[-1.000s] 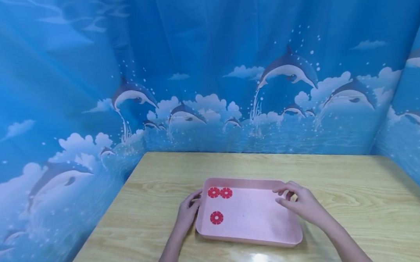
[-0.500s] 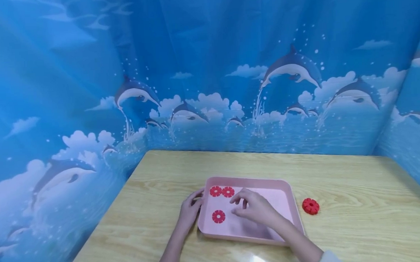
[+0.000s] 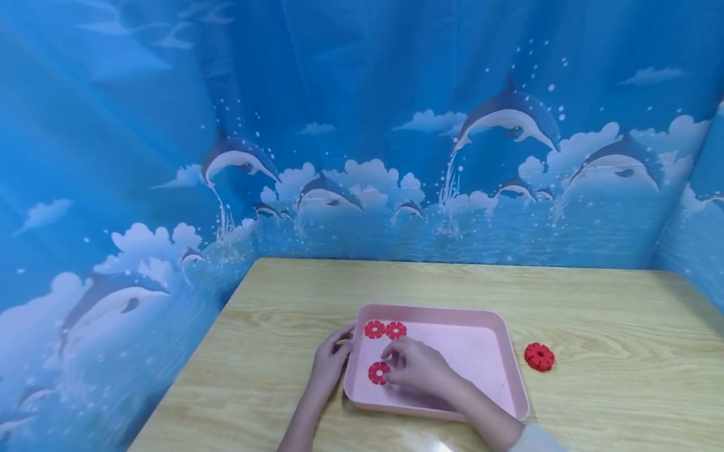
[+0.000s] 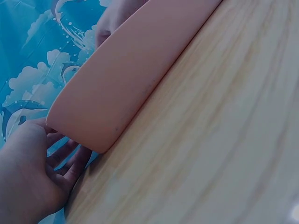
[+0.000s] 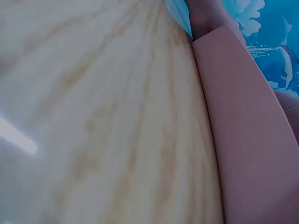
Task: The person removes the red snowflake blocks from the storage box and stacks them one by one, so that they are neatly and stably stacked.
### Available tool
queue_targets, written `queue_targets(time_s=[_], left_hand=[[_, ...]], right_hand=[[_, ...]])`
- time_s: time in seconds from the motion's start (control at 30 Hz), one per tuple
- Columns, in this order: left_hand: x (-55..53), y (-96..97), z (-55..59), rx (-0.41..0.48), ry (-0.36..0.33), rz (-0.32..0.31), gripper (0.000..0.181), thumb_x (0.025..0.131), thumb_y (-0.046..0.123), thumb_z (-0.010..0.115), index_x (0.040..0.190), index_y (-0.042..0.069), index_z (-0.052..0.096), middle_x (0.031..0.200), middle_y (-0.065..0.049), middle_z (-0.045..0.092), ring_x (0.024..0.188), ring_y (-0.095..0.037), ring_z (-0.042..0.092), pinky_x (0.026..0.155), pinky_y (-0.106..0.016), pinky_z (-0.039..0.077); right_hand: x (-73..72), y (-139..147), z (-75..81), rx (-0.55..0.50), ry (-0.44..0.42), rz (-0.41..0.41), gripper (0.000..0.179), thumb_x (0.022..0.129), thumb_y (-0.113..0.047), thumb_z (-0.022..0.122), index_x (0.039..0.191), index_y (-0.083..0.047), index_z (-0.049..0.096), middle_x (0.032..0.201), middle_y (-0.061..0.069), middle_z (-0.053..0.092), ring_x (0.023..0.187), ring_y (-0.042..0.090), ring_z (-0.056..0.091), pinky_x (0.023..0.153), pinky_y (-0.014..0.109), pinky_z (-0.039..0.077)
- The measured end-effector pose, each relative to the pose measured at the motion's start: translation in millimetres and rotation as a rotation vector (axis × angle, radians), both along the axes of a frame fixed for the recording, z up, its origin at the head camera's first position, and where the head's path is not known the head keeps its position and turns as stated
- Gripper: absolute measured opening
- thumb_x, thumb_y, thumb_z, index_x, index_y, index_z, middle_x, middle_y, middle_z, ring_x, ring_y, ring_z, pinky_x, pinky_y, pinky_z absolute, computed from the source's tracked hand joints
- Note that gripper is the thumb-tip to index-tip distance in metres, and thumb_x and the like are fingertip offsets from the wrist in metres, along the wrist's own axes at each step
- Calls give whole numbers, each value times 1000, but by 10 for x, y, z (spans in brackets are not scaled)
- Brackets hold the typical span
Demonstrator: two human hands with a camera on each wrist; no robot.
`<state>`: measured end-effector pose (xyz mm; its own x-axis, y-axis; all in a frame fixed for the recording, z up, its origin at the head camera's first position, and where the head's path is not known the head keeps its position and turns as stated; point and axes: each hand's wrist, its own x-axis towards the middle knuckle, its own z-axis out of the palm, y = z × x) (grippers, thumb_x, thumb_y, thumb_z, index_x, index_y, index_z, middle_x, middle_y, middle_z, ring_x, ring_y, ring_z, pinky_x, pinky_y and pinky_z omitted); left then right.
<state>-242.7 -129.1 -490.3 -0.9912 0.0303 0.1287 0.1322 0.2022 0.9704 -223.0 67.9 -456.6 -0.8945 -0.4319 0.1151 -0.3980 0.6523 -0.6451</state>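
Note:
A shallow pink tray [image 3: 437, 411] lies on the table, with three red notched rings in its left part. Two rings, the left [image 3: 374, 329] and the right [image 3: 395, 330], are side by side near the far left corner. The lower ring [image 3: 378, 373] is nearer the front. My right hand [image 3: 421, 368] reaches into the tray, its bent thumb and fingertips apart at that lower ring's right edge. My left hand [image 3: 328, 362] rests against the tray's left wall, outside; its fingers [image 4: 70, 161] lie along the wall in the left wrist view.
Right of the tray, a small stack of red notched rings [image 3: 539, 357] sits on the wood-grain table [image 3: 616, 350]. A blue dolphin-print curtain [image 3: 363, 118] stands behind and beside the table. In the right wrist view, the tray's side wall [image 5: 243, 116] rises from the tabletop.
My right hand has moved left across the tray, from its right side to the lower ring, uncovering the stack on the table. The left hand stays at the tray's wall. The three rings stay put.

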Motion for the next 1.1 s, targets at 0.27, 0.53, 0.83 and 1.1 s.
queue_targets(time_s=[0.27, 0.53, 0.83, 1.1], left_hand=[[7, 3, 27, 14, 2, -3, 35, 90, 11, 54, 123, 0, 55, 112, -20, 55, 96, -30, 57, 79, -33, 51], [-11, -9, 15, 30, -5, -14, 36, 91, 10, 54, 124, -3, 53, 113, -22, 55, 97, -33, 57, 79, -36, 51], [-19, 4, 11, 21, -8, -1, 35, 90, 11, 55, 124, 0, 55, 112, -19, 56, 97, -30, 57, 79, -33, 51], [-4, 7, 10, 22, -15, 0, 36, 90, 12, 55, 124, 2, 55, 113, -18, 55, 98, -29, 57, 80, -33, 51]], right_hand=[[-9, 19, -85, 62, 48, 29, 38, 68, -23, 75, 103, -13, 66, 85, -7, 51, 70, 6, 48, 61, 24, 43], [-16, 27, -93, 87, 80, 38, 34, 68, -22, 73, 100, -15, 66, 85, -6, 50, 69, 6, 47, 60, 23, 42], [-17, 7, -106, 93, 106, 30, 31, 68, -22, 75, 94, -9, 64, 82, -6, 50, 69, 7, 47, 60, 24, 44], [4, 0, -97, 97, 118, 15, 31, 65, -22, 75, 90, -10, 63, 81, -7, 51, 70, 8, 49, 63, 25, 46]])
